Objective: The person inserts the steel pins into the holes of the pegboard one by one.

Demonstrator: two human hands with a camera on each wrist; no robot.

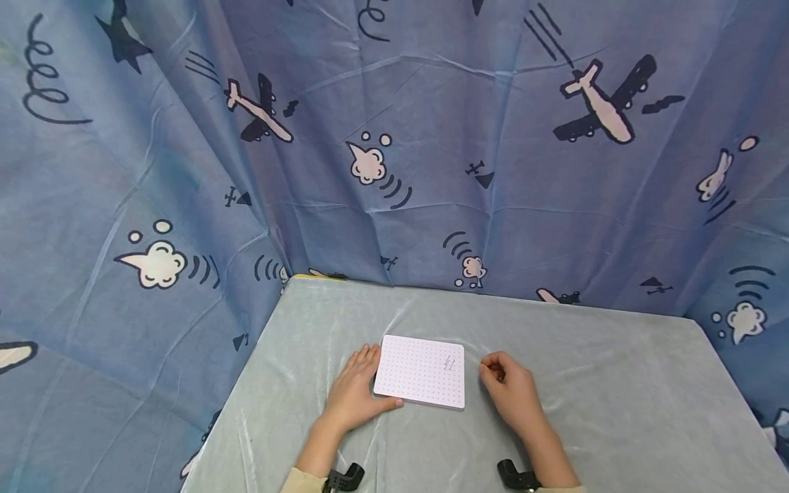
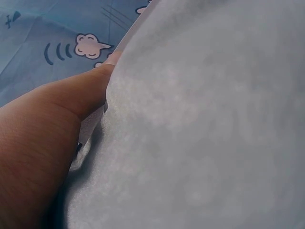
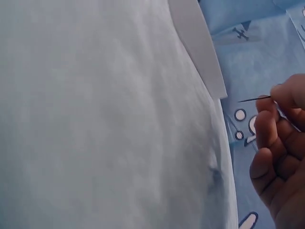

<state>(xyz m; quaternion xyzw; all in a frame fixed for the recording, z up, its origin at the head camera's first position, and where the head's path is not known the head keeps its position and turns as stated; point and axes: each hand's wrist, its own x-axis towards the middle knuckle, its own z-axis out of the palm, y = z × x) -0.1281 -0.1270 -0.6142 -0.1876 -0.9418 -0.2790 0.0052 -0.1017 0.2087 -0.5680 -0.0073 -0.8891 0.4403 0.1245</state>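
Observation:
A white rectangular board [image 1: 420, 370] with a grid of small dots lies on the table, and several short thin dark marks or pins show at its upper right. My left hand [image 1: 357, 392] is spread around its near left corner, fingers straight along the left side and thumb against the front edge. In the left wrist view the thumb [image 2: 90, 90] meets the board's edge. To the right of the board, apart from it, my right hand [image 1: 510, 394] pinches a thin dark needle [image 3: 253, 99] between thumb and forefinger, its point sticking out. The other fingers are curled.
A pale grey-green cloth [image 1: 616, 383] covers the table, with slight creases. Behind and to the sides hangs a blue curtain [image 1: 419, 137] printed with planes and clouds. Black wrist mounts sit on the left wrist [image 1: 345, 478] and right wrist [image 1: 516, 476].

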